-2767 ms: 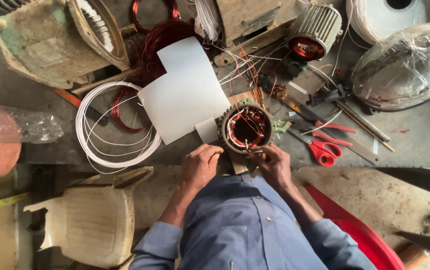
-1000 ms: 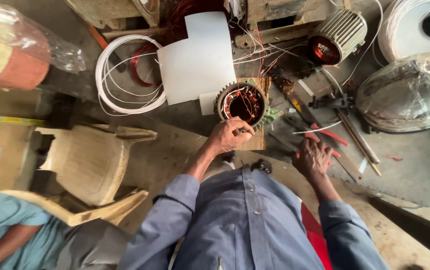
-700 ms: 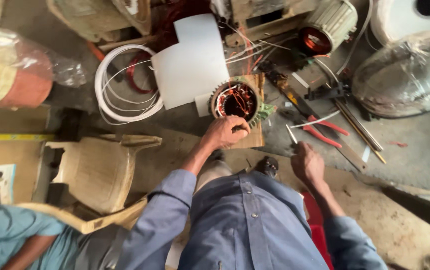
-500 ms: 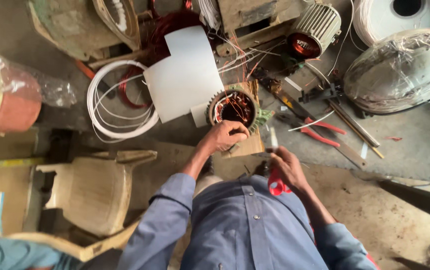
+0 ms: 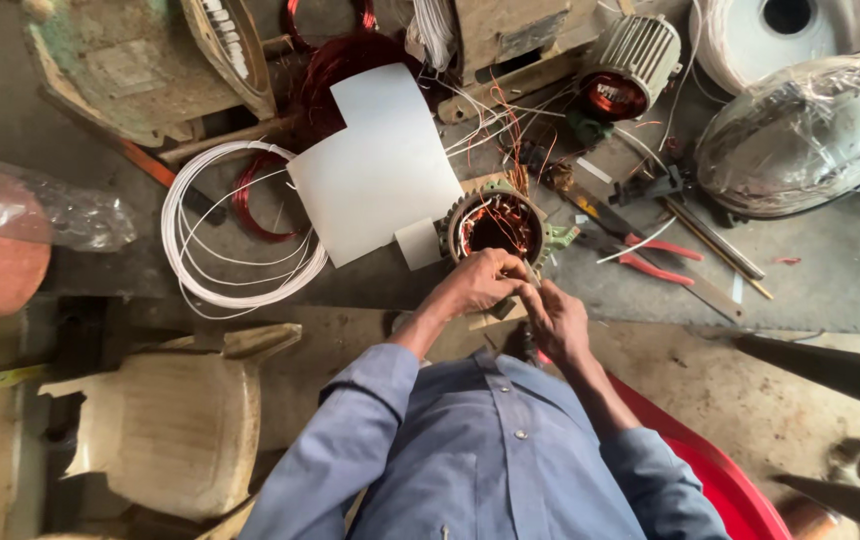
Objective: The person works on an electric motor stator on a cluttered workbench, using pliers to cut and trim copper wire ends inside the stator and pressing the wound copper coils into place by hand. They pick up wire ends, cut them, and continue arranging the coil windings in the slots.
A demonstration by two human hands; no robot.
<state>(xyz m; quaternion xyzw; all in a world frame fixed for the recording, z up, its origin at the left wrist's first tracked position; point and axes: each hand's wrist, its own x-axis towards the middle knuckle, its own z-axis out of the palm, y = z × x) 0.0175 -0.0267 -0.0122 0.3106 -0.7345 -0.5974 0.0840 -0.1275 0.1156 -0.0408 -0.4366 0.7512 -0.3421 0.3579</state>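
A round motor stator (image 5: 495, 222) with copper windings stands on the bench in front of me. My left hand (image 5: 472, 287) sits curled at its near rim. My right hand (image 5: 557, 322) is just to the right, and its fingertips meet the left hand's. Between the fingertips of both hands is a thin pale strip (image 5: 533, 274), held at the stator's rim. A white cut sheet of insulating paper (image 5: 375, 165) lies against the stator's left side.
A white wire coil (image 5: 240, 232) and red copper coils (image 5: 350, 60) lie to the left. Red-handled pliers (image 5: 650, 262) and rods are on the right, with a second motor (image 5: 630, 75) and a plastic-wrapped housing (image 5: 800, 130) behind. A beige plastic chair (image 5: 170, 420) stands at the lower left.
My right hand dropped away to the lower right, then came back up to the stator holding a small strip. My left hand stayed at the stator's rim.
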